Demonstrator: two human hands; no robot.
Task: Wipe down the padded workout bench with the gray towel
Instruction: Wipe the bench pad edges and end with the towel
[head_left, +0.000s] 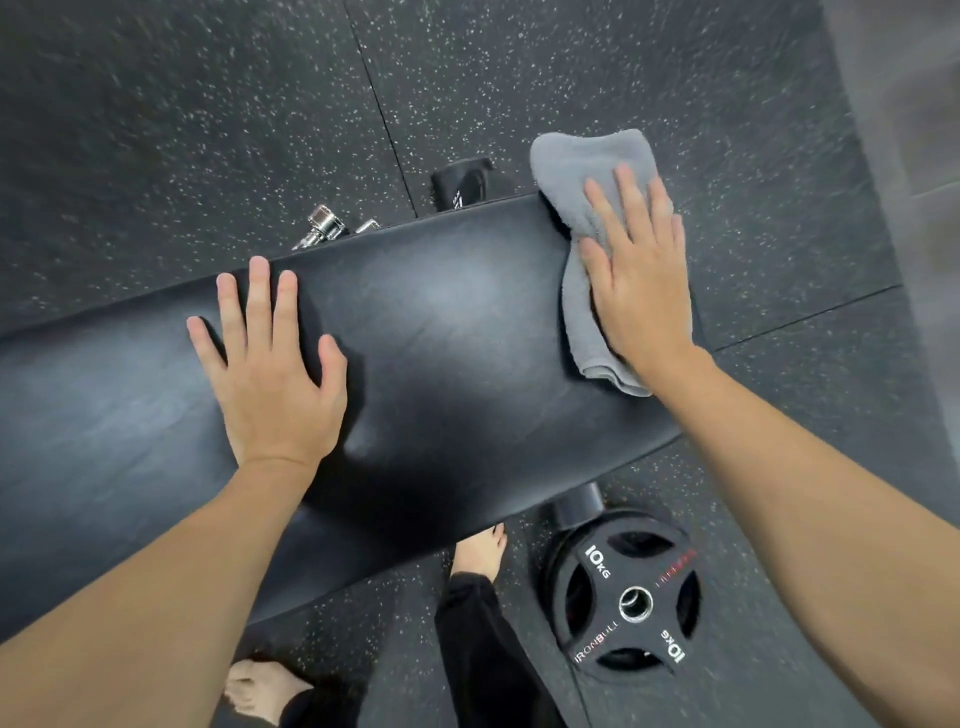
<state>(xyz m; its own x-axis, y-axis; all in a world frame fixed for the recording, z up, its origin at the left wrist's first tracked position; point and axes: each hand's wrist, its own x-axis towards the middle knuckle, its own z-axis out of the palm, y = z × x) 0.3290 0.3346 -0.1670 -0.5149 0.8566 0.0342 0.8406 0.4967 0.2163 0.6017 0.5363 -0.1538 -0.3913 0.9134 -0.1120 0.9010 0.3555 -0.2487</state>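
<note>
The black padded bench (447, 332) runs across the middle of the view from the left edge to its right end. The gray towel (576, 171) lies folded over that right end, partly hanging past the far edge. My right hand (639, 280) presses flat on the towel with fingers spread. My left hand (270, 364) rests flat on the bare pad toward the left, fingers apart, holding nothing.
A black 10 kg weight plate (631, 597) lies on the speckled rubber floor below the bench's right end. My bare feet (480, 545) stand at the near side. A chrome bar end (322, 223) and a black bench foot (465, 182) show beyond the far edge.
</note>
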